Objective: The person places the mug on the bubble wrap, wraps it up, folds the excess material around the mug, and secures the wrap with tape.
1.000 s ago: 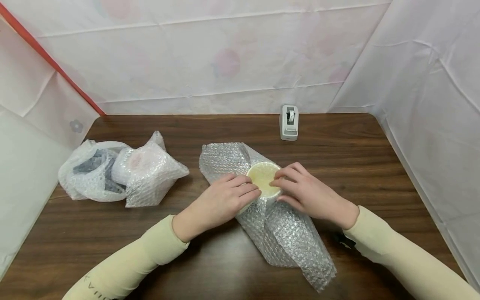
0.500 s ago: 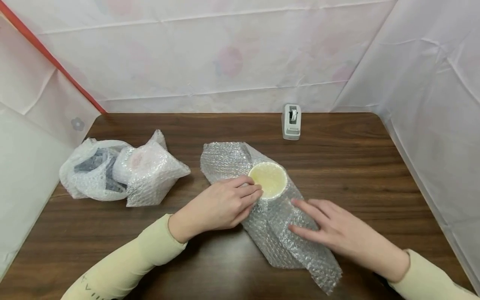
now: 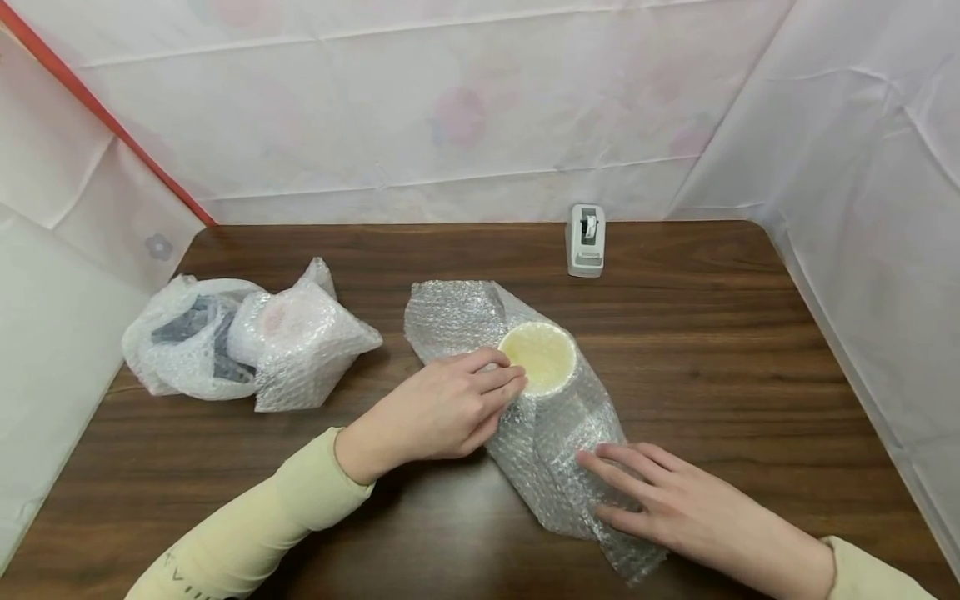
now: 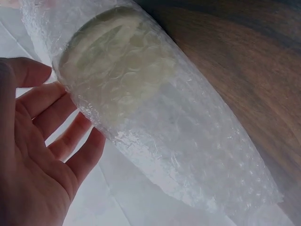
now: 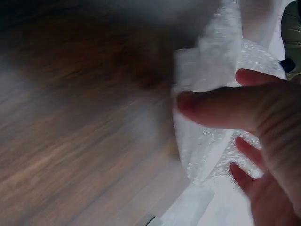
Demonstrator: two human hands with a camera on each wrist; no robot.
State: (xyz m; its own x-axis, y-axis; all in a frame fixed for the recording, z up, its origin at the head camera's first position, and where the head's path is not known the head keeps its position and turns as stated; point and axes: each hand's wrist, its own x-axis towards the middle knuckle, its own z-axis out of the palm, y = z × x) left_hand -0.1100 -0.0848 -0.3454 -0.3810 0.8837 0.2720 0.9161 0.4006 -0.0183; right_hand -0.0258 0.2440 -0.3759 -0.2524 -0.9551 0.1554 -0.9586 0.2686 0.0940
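Observation:
A pale yellow, round, cup-like piece [image 3: 543,354] lies wrapped in a sheet of clear bubble wrap [image 3: 551,467] on the dark wooden table. My left hand [image 3: 446,408] holds its left edge, fingers bent over the rim. Seen from the left wrist, the fingertips and thumb of that hand [image 4: 47,136] meet the wrap along the cup's side. Over the loose near end of the wrap is my right hand [image 3: 675,500], fingers spread and slightly bent. In the right wrist view its thumb [image 5: 221,108] overlaps the wrap's folded end.
A white tape dispenser [image 3: 586,242] stands near the table's back edge. At the left lie two bubble-wrapped bundles, one dark inside [image 3: 191,337] and one pinkish white [image 3: 303,342]. Pale sheeting [image 3: 465,167] walls the back and both sides.
My right hand has left the cup's rim and moved toward the near right, over the wrap's loose end. My left hand stays at the cup's left edge.

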